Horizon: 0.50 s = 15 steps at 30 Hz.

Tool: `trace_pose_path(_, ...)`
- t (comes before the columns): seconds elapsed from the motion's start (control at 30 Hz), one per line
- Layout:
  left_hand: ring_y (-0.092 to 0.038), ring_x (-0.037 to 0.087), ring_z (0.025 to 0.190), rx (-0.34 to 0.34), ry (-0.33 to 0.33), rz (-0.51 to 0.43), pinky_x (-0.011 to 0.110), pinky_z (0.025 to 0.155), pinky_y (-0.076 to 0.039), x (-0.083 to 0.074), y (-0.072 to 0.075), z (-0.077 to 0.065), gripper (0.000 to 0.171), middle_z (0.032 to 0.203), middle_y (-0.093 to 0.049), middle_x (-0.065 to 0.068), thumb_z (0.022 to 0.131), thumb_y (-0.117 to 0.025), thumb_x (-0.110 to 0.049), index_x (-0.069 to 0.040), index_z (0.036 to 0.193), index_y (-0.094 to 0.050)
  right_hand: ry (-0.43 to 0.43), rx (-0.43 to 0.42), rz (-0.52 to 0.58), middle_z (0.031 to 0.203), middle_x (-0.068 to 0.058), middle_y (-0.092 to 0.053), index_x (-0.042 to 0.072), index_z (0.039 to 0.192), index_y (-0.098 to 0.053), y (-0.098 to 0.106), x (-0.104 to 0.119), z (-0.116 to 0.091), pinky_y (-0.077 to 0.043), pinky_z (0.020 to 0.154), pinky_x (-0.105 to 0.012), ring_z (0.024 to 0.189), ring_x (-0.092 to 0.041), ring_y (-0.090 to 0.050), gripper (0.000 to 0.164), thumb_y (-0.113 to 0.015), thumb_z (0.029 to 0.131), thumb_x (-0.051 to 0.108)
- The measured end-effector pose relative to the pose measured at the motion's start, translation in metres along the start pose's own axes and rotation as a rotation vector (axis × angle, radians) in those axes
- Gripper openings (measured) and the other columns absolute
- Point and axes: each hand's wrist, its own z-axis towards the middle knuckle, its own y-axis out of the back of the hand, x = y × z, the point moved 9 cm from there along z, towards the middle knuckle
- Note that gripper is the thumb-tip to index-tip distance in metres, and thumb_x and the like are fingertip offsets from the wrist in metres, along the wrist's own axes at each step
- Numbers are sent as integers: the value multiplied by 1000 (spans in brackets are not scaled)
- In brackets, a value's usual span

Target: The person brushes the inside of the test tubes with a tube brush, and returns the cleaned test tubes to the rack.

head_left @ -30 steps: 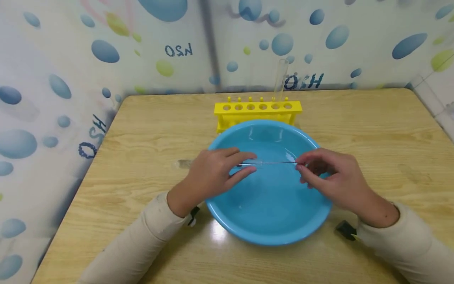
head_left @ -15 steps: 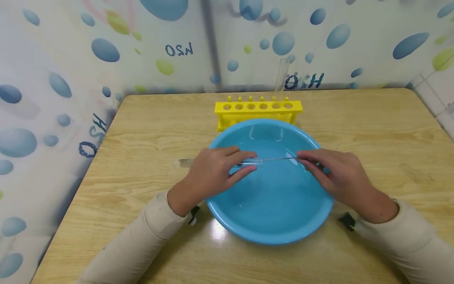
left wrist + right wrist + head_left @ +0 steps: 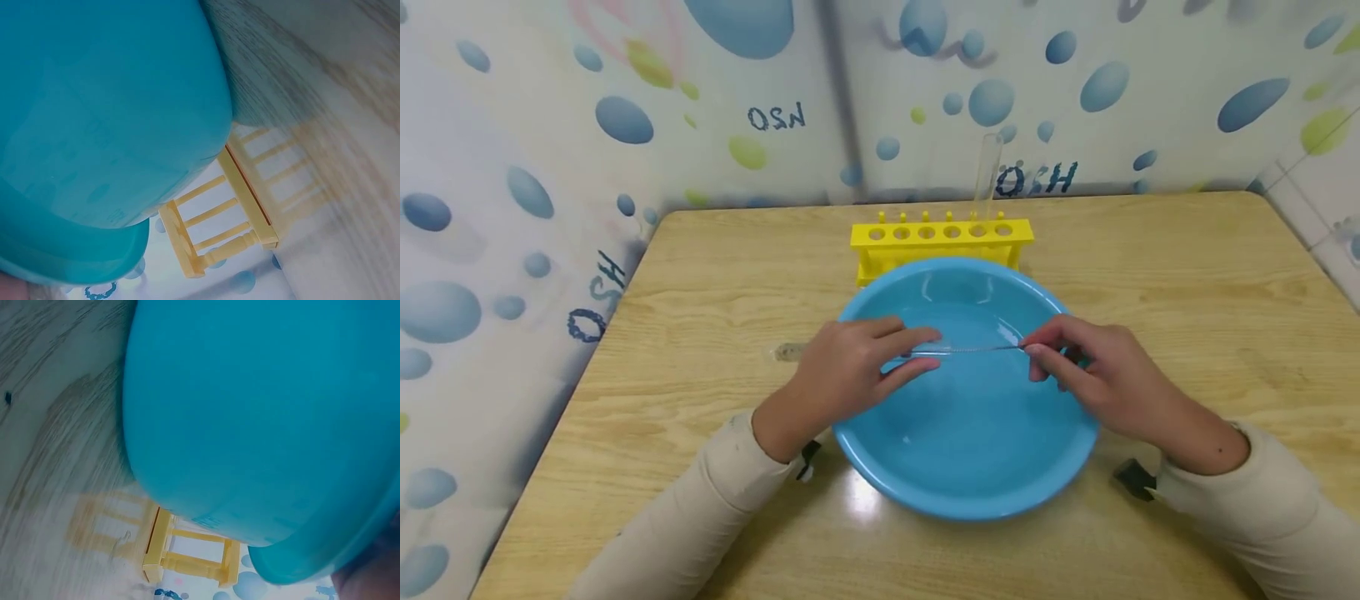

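Note:
In the head view my left hand [image 3: 853, 367] holds a clear glass test tube [image 3: 788, 352] lying level across the left rim of the blue basin [image 3: 970, 502]. The tube's left end sticks out past the hand, with the greyish head of a test tube brush inside. From the tube's right end runs the brush's thin twisted wire handle [image 3: 977, 348]. My right hand [image 3: 1108, 371] pinches that wire between thumb and fingertips over the basin's right part. The middle of the tube is hidden under my left hand. Both wrist views show mostly the basin's outer wall [image 3: 112, 112].
A yellow test tube rack [image 3: 942, 235] stands right behind the basin. One upright clear test tube [image 3: 987, 175] is in it, towards its right end. All stand on a wooden table [image 3: 1187, 275] against a patterned wall [image 3: 700, 92].
My right hand shifts slightly right, then back left with the wire, whose angle changes a little. The left hand keeps its hold on the tube. The head view tilts slightly.

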Motion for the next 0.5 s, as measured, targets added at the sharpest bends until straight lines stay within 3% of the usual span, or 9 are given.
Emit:
trace_pose_path(0.17, -58, 6, 61, 1, 10, -7, 18, 49, -41, 1, 0, 0, 30, 80, -69, -4, 89, -75, -38, -19, 112, -75, -4, 25, 33, 82, 4, -65, 7, 110, -64, -4, -3, 1, -55, 60, -21, 68, -11, -62, 13, -62, 97, 4)
trace_pose_path(0.5, -58, 6, 61, 25, 26, -14, 18, 49, -41, 2, -3, -2, 30, 79, -69, -4, 89, -74, -38, -19, 113, -76, 80, 77, -12, 80, 11, -61, 8, 108, -64, -12, -3, 1, -52, 63, -20, 72, -4, -56, 12, -54, 102, 5)
